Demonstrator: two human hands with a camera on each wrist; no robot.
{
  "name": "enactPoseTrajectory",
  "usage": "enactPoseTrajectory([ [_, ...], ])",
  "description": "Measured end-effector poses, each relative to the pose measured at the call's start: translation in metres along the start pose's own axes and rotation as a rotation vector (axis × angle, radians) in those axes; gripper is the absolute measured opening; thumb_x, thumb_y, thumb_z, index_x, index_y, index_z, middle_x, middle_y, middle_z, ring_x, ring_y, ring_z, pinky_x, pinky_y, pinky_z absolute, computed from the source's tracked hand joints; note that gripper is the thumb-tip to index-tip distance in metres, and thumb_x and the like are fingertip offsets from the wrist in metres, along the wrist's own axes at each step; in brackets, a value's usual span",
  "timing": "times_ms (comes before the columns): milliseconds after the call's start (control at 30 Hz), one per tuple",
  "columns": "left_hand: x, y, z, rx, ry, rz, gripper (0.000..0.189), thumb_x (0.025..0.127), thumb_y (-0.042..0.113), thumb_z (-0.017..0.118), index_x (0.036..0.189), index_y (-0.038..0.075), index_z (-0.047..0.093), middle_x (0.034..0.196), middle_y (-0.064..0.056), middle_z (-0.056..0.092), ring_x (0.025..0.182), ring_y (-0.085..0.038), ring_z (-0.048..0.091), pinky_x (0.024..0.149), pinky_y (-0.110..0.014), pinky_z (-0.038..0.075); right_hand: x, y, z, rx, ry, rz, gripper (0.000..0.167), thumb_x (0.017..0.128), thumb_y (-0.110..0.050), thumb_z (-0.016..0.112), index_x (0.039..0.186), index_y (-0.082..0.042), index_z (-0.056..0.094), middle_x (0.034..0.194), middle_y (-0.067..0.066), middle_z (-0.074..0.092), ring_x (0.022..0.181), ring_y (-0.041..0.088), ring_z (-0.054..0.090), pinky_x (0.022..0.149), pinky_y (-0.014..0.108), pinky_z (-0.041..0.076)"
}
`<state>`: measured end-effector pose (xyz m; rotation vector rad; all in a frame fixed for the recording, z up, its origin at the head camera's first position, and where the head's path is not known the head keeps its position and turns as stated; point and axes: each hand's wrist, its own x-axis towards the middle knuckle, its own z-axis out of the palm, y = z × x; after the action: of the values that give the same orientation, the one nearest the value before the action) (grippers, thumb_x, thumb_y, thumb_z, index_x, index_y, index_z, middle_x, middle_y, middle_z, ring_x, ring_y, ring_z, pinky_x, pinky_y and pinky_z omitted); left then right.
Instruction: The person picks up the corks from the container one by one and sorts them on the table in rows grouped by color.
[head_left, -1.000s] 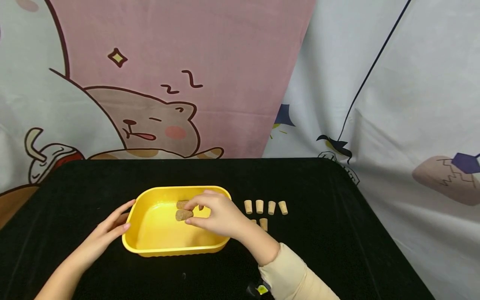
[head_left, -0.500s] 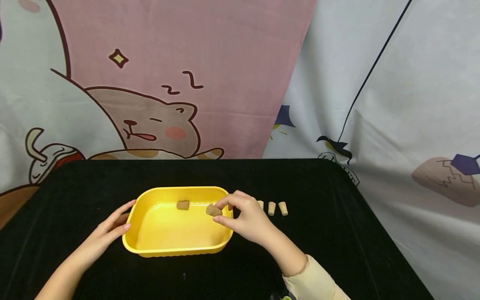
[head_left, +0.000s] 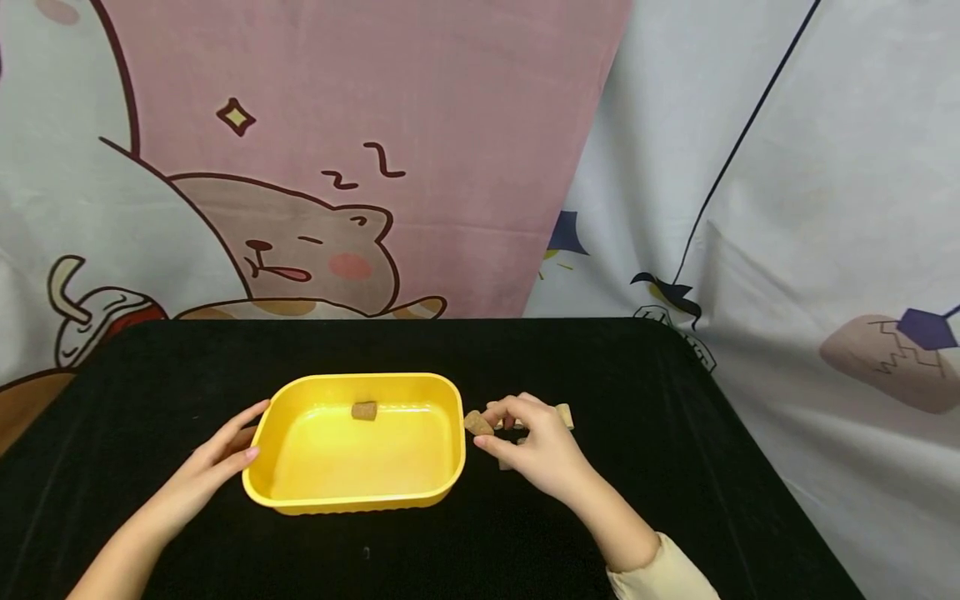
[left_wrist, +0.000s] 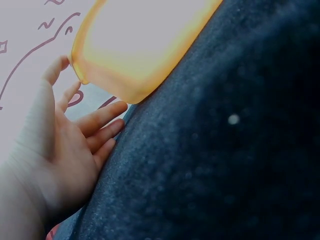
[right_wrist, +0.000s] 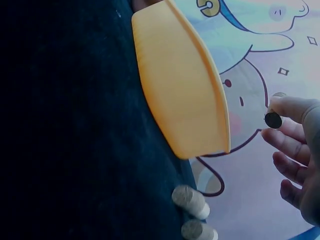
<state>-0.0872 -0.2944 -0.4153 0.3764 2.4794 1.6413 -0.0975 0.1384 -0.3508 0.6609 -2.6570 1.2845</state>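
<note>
Between the thumb and fingertips of my right hand (head_left: 536, 446) a cork stopper (head_left: 478, 423) is pinched, just outside the right rim of a yellow plastic tub (head_left: 258, 487). In the right wrist view the same cork (right_wrist: 273, 119) shows a dark end. My left hand (head_left: 217, 458) rests at the tub's left side, and its fingers look fairly straight in the left wrist view, near the tub's corner (left_wrist: 137, 92). One cork (head_left: 364, 411) lies inside the tub by the back wall. Other pale corks (head_left: 566, 415) on the table are partly hidden behind my right hand.
A black cloth (head_left: 675, 467) covers the table. Two corks (right_wrist: 189, 199) stand close to the tub's near side in the right wrist view. A printed curtain (head_left: 480, 167) hangs behind the table's back edge. A small pale speck (head_left: 367, 552) lies in front of the tub.
My right hand has lifted a cork from inside the tub and carried it right, past the rim. The other cork stays inside. My left hand has stayed at the tub's left side.
</note>
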Motion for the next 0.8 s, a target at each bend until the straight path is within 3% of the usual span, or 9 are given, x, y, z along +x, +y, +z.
enactPoseTrajectory([
  [300, 0.000, -0.001, 0.000, -0.006, -0.001, 0.009, 0.055, 0.104, 0.018, 0.040, 0.152, 0.005, 0.016, 0.137, -0.040, 0.035, 0.101, -0.002, 0.057, 0.082, -0.061, 0.048, -0.014, 0.021, -0.009, -0.033, 0.069, 0.008, 0.020, 0.077, -0.021, 0.081, 0.089, -0.026, 0.066, 0.088, -0.013, 0.062, 0.081, 0.018, 0.055, 0.068, 0.040, 0.050],
  [800, 0.000, -0.001, -0.001, -0.014, -0.010, 0.005, 0.057, 0.103, 0.018, 0.040, 0.153, 0.008, 0.014, 0.138, -0.040, 0.034, 0.102, -0.003, 0.057, 0.083, -0.062, 0.047, -0.035, 0.047, -0.019, -0.132, 0.155, 0.258, 0.019, 0.075, -0.014, 0.081, 0.086, -0.017, 0.065, 0.078, -0.007, 0.060, 0.072, 0.012, 0.053, 0.063, 0.026, 0.046],
])
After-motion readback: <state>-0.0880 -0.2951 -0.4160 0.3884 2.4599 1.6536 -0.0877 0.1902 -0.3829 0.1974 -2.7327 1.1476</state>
